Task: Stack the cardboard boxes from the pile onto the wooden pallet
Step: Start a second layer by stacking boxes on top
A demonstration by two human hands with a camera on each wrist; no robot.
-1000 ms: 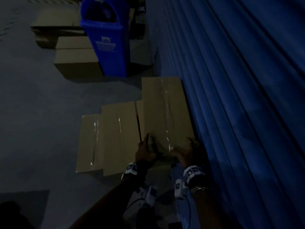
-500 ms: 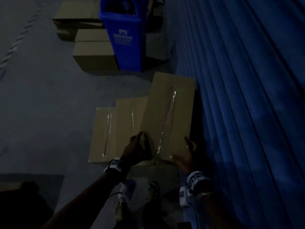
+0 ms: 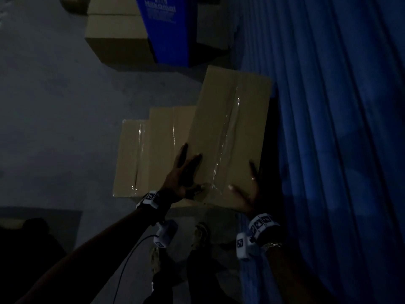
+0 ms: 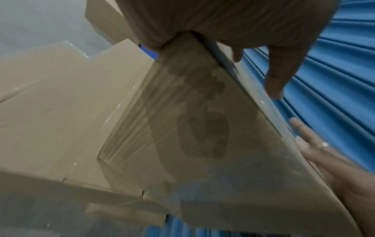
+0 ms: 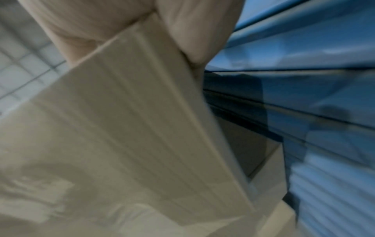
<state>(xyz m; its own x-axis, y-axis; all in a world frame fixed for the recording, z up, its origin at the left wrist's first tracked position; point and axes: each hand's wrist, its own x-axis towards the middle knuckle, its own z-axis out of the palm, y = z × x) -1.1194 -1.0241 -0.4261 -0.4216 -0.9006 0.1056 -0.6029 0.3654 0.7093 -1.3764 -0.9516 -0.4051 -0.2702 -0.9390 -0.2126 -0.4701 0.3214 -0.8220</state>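
Dim light, head view. Boxes counted: 1 lifted cardboard box [image 3: 228, 132], 2 more taped boxes [image 3: 153, 154] low on the floor just left of it, at least 2 further boxes [image 3: 114, 29] far left by a blue bin [image 3: 168, 29] (another pale box right of the bin, edges too dark to tell). No pallet in any view.

Lifted box: long, flat-sided, plain brown corrugate, clear tape strip running down the top seam, glossy. Tilted, far end toward the bin, near end at the hands. Its right edge sat close to the blue ribbed shutter [image 3: 328, 128], narrow dark gap between. Left long edge overlapped the low boxes in view.

Left hand [image 3: 184, 176]: fingers spread and mostly straight over the near-left corner, thumb on top face; left wrist cam showed the thumb and fingers pinching that edge. Right hand [image 3: 247, 194]: at near-right corner, fingers splayed along the right side, thumb on top; ring visible. Right wrist cam (blurred) showed the hand wrapped over the box edge.

Open room: wide bare grey concrete floor [image 3: 54, 106] to the left, smooth, faint scuffs. Right side closed off by the shutter. Person's feet [image 3: 200, 233] near, below the box.
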